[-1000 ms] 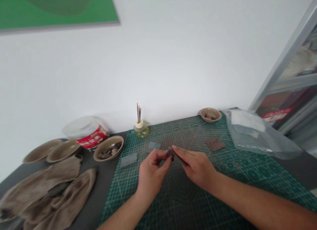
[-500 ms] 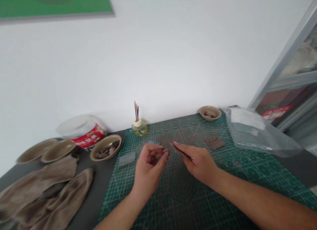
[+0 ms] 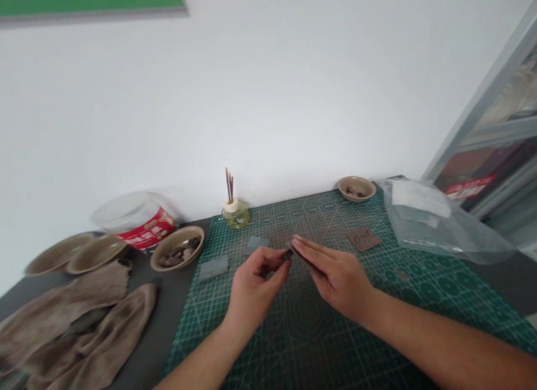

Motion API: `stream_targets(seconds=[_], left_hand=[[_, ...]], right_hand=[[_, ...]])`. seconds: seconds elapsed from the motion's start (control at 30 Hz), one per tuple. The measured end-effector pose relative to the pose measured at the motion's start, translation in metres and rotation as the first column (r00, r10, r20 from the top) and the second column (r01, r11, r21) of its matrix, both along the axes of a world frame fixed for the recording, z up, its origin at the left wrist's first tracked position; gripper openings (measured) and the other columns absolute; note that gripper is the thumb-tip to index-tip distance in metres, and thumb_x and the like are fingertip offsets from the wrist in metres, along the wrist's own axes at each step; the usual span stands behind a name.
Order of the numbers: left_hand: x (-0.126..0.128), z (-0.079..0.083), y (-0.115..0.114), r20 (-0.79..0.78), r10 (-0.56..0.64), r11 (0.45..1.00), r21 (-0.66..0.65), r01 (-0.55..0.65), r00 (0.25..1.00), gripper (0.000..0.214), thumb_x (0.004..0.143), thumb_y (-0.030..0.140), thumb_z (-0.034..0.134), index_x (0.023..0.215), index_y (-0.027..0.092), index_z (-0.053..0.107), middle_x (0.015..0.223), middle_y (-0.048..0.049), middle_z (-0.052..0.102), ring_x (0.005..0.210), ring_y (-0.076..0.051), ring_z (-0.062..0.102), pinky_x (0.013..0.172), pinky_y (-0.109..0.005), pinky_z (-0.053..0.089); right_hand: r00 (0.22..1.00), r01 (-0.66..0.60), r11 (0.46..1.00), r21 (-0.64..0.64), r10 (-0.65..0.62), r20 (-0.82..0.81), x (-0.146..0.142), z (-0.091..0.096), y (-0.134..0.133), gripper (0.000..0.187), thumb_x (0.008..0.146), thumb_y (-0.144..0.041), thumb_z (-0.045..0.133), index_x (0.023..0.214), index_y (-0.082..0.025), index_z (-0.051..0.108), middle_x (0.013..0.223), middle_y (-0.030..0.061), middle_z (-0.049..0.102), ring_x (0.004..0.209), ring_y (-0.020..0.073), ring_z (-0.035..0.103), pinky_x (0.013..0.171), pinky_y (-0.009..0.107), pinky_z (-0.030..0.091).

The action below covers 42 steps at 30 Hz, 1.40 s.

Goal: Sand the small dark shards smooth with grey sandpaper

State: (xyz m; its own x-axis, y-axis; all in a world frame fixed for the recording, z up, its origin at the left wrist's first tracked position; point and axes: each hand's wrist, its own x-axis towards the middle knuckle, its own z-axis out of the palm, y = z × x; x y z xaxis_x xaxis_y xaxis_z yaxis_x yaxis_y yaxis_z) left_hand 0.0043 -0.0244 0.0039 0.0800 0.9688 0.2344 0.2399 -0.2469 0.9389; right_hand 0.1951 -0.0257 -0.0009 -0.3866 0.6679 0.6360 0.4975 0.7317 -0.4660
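Seen from a head-worn camera, a person's left hand (image 3: 255,289) pinches a small dark fragment (image 3: 287,255) between thumb and fingers, while the right hand (image 3: 339,283) grips a slim dark strip (image 3: 312,267). The hands are close together, fragment and strip touching, above a green gridded cutting mat (image 3: 293,345). On the mat lie two flat grey squares (image 3: 257,244), a brown square tile (image 3: 364,238), a small beige bowl of dark pieces (image 3: 356,188) and a clear plastic bag (image 3: 436,225). On the dark grey worktop (image 3: 157,345) beside it sit a larger beige bowl of dark fragments (image 3: 177,249), two shallow beige bowls (image 3: 95,254), crumpled taupe cloths (image 3: 71,323) and a red-labelled plastic tub (image 3: 136,222).
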Motion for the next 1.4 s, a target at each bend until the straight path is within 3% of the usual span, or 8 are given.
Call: stream_targets(seconds=[0.2, 0.43, 0.83, 1.03, 1.2, 1.4], left_hand=[[-0.001, -0.002, -0.005, -0.161, 0.046, 0.997, 0.066, -0.036, 0.986, 0.012, 0.077, 0.019, 0.067, 0.068, 0.017, 0.060, 0.061, 0.0043, 0.059, 0.057, -0.010, 0.054, 0.055, -0.019, 0.044], [0.002, 0.007, -0.010, -0.186, 0.112, 0.988, 0.123, -0.090, 0.976, 0.008, 0.076, 0.019, 0.067, 0.068, 0.017, 0.065, 0.063, 0.0028, 0.066, 0.059, -0.011, 0.059, 0.057, -0.019, 0.047], [0.005, 0.007, -0.009, -0.086, 0.103, 0.993, 0.063, -0.098, 0.991, 0.011, 0.073, 0.020, 0.069, 0.066, 0.016, 0.063, 0.061, 0.0023, 0.064, 0.057, -0.010, 0.057, 0.053, -0.019, 0.047], [0.008, 0.010, -0.012, 0.008, 0.055, 0.997, 0.058, -0.055, 0.998, 0.011, 0.071, 0.015, 0.070, 0.067, 0.017, 0.060, 0.064, 0.0017, 0.065, 0.060, -0.012, 0.062, 0.058, -0.021, 0.052], [0.008, 0.010, -0.016, 0.127, 0.000, 0.995, 0.096, -0.012, 0.992, 0.014, 0.075, 0.016, 0.071, 0.073, 0.017, 0.057, 0.075, -0.0021, 0.069, 0.068, -0.016, 0.068, 0.064, -0.026, 0.056], [0.004, 0.006, -0.012, 0.119, -0.015, 0.991, 0.133, -0.001, 0.993, 0.009, 0.078, 0.015, 0.068, 0.080, 0.018, 0.059, 0.086, -0.0040, 0.068, 0.079, -0.016, 0.067, 0.072, -0.028, 0.055]], right_hand=[[0.987, -0.095, 0.988, 0.121, 0.078, 0.138, -0.004, -0.005, -0.006, 0.060, 0.080, -0.002, 0.041, 0.140, -0.008, 0.046, 0.143, 0.0148, 0.048, 0.132, 0.0183, 0.047, 0.106, 0.033, 0.045], [0.989, -0.063, 0.986, 0.151, 0.042, 0.141, -0.002, -0.002, -0.006, 0.064, 0.078, -0.001, 0.040, 0.141, -0.008, 0.044, 0.142, 0.0152, 0.049, 0.129, 0.0185, 0.050, 0.103, 0.032, 0.048], [0.989, -0.048, 0.984, 0.173, 0.023, 0.143, -0.003, -0.004, -0.007, 0.063, 0.084, -0.002, 0.042, 0.146, -0.013, 0.036, 0.141, 0.0128, 0.051, 0.129, 0.0176, 0.050, 0.103, 0.032, 0.048], [0.995, -0.057, 0.994, 0.090, 0.048, 0.092, -0.005, -0.005, -0.011, 0.070, 0.083, -0.003, 0.045, 0.150, -0.017, 0.030, 0.144, 0.0105, 0.047, 0.127, 0.0186, 0.053, 0.102, 0.032, 0.049], [0.999, 0.022, 0.992, -0.126, -0.017, 0.043, -0.002, -0.006, -0.002, 0.056, 0.085, -0.006, 0.050, 0.139, -0.023, 0.049, 0.130, 0.0052, 0.063, 0.113, 0.0190, 0.063, 0.097, 0.034, 0.053], [0.996, 0.022, 0.995, -0.099, -0.030, -0.082, 0.001, 0.000, 0.000, 0.055, 0.088, -0.007, 0.047, 0.140, -0.024, 0.047, 0.135, 0.0035, 0.058, 0.120, 0.0162, 0.059, 0.103, 0.032, 0.048]])
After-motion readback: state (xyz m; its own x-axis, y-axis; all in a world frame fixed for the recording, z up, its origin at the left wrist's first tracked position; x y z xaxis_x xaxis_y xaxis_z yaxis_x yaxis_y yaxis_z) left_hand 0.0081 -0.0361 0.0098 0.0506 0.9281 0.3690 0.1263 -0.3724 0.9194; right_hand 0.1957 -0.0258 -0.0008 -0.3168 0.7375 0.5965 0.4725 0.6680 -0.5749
